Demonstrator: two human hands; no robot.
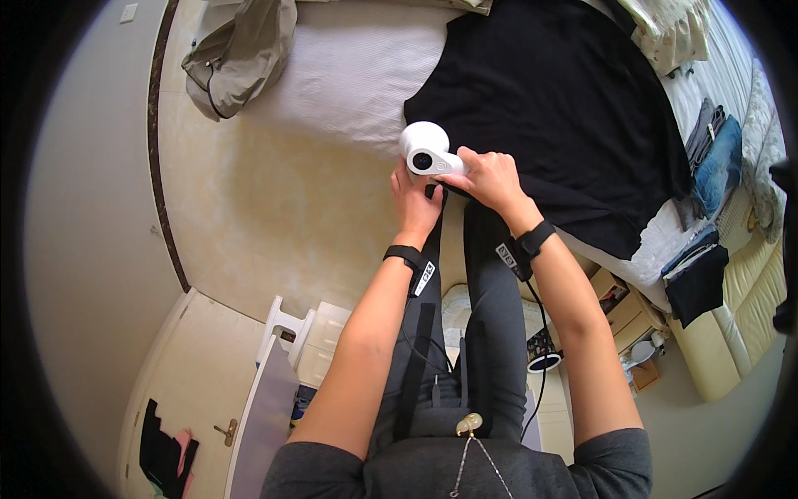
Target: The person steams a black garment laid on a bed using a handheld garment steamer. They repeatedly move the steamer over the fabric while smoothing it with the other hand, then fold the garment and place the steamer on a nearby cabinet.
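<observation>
A white handheld fabric shaver (424,138) with a round head, a small dark display and a power button is in front of me. My right hand (492,178) grips its short handle from the right. The fingers of my left hand (416,203) curl against the lower side of its head, and their tips are partly hidden behind it. Just beyond my hands a black knit garment (561,106) is spread flat over the bed, with its near edge close to the shaver. The shaver's underside is hidden from view.
White bedding (368,68) borders the garment on the left, with a grey-beige bag (246,59) at its edge. Folded jeans (717,165) and dark folded clothes (697,284) lie to the right. A cable (543,349) hangs from my right wrist strap.
</observation>
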